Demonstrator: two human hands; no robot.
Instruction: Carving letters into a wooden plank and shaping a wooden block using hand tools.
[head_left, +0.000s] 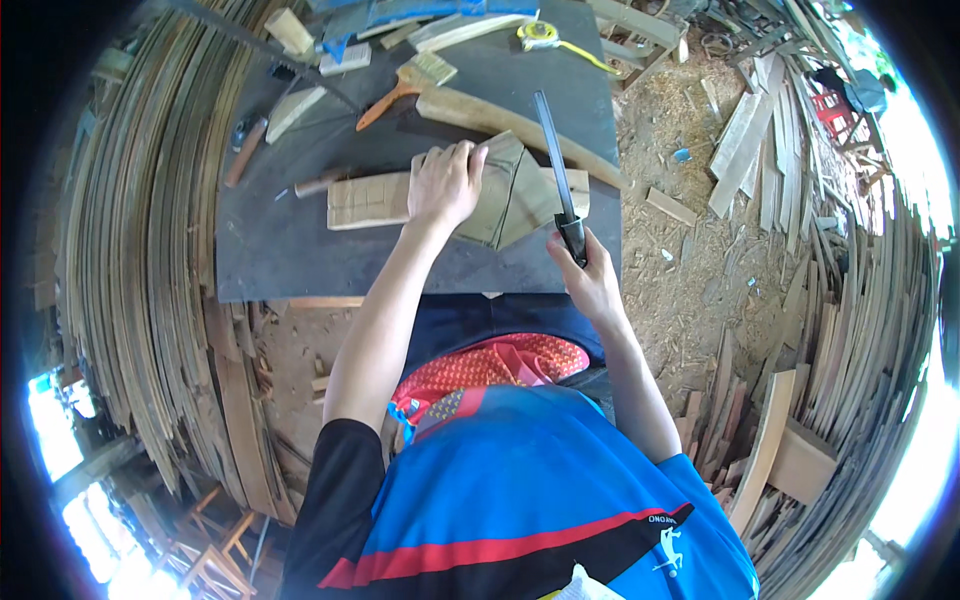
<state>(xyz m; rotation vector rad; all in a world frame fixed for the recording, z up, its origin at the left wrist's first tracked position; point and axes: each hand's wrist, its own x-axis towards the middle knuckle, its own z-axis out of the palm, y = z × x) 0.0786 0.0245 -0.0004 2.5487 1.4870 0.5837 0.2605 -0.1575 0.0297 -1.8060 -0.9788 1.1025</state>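
My left hand [447, 183] rests on a short light plank [366, 204] that lies across the dark worktable [290, 245]. Its curled fingers and thumb press against an angular wooden block [512, 196] with dark lines on its top, set over the plank. My right hand [590, 275] is wrapped around the black handle of a long, narrow-bladed tool [556, 155]. The metal blade points up and away, passing over the block's right side; whether it touches the wood I cannot tell.
Behind the block lie a long curved timber [500, 120], a paintbrush [400, 90] and a yellow tape measure [540, 37]. A wooden-handled tool [246, 152] sits at the table's left. Stacked boards [150, 250] flank the table; offcuts and shavings cover the floor at right.
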